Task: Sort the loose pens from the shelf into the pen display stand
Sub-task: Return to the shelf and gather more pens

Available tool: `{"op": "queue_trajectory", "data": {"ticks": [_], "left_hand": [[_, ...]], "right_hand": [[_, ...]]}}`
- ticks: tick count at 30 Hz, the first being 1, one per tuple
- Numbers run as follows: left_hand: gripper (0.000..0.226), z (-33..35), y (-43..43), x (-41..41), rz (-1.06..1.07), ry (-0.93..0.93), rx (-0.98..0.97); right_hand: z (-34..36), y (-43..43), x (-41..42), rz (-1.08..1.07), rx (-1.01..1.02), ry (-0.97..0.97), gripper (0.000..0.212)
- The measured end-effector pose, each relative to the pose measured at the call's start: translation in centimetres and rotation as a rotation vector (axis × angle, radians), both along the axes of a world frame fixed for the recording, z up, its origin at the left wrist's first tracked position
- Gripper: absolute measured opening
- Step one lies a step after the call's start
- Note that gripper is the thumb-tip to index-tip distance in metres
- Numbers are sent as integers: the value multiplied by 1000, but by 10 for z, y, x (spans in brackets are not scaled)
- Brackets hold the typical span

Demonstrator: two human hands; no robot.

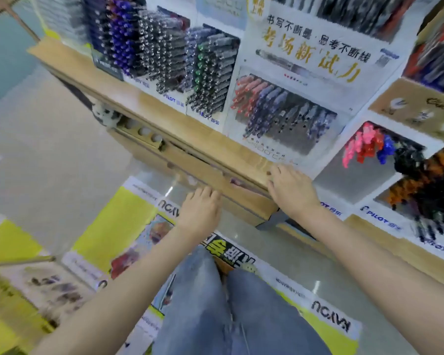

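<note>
Pens in red, blue and grey fill the slots of the white display stand, which sits on the wooden shelf at centre right. Loose pens on the shelf cannot be made out through the blur. The right hand lies palm down on the shelf's front edge, just below the stand, fingers loosely spread and holding nothing that shows. The left hand reaches to the lower ledge under the shelf, fingers straight and close together, tips touching the wood, with nothing in it. More pen racks stand further left. Blue jeans and a yellow floor poster show below.
</note>
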State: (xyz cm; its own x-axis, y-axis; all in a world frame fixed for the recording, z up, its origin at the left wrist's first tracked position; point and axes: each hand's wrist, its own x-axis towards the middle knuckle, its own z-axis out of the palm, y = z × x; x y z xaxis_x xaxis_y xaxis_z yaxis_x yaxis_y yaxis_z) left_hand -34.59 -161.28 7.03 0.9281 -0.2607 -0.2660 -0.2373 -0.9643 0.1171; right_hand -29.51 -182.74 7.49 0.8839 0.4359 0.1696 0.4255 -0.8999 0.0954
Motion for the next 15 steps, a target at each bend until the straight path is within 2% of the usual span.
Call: {"op": "queue_trajectory", "data": {"ticks": [2, 6, 9, 12, 15], "left_hand": [[38, -9, 6, -37, 139, 13, -53], [20, -14, 10, -115, 453, 51, -171], [12, -19, 9, -175, 645, 53, -143], [24, -23, 4, -236, 838, 149, -193], [27, -20, -4, -291, 987, 155, -191]], "right_hand": [[0, 7, -5, 89, -47, 33, 26], [-9, 25, -25, 242, 38, 182, 18], [-16, 45, -47, 357, -8, 255, 13], [-15, 71, -77, 472, -39, 297, 21], [-13, 98, -116, 593, -25, 306, 28]]}}
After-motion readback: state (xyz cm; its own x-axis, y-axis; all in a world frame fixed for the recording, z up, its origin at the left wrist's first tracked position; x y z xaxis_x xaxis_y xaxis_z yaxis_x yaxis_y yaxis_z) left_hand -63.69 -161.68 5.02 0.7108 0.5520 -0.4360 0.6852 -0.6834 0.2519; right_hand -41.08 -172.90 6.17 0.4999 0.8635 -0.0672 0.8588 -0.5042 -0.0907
